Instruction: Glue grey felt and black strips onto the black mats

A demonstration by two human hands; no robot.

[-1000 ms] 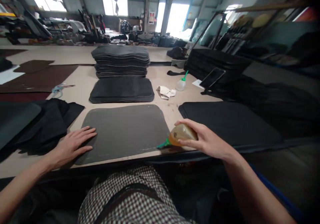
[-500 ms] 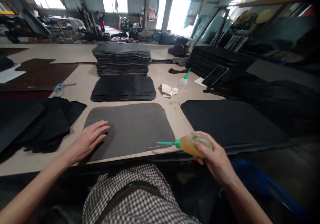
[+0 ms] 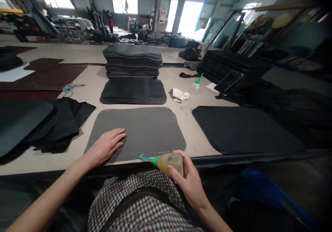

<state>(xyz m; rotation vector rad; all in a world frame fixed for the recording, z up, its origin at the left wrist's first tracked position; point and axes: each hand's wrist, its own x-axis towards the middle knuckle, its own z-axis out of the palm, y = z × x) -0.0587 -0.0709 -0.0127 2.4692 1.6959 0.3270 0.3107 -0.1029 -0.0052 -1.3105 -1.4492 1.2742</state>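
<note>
A grey panel with rounded corners [image 3: 147, 128] lies flat near the table's front edge. Resting on its left part is my left hand [image 3: 107, 147], fingers stretched out and holding nothing. My right hand [image 3: 188, 178] is wrapped round a squeeze bottle [image 3: 166, 163] of yellowish liquid, tilted on its side just over the front edge. Its green nozzle points left, with the tip close to the panel's front edge. Faint pale marks run along the panel's border.
Behind the panel lie black panels [image 3: 133, 92] and a tall stack [image 3: 133, 62]. A second bottle [image 3: 194, 87] stands beside a crumpled cloth [image 3: 178, 95]. Black sheets [image 3: 243, 128] lie right, black pieces [image 3: 59, 124] left. A phone [image 3: 229, 81] leans at the back right.
My right hand has moved left with the bottle, its nozzle travelling along the panel's front edge. My left hand sits farther right on the panel. The view has shifted slightly.
</note>
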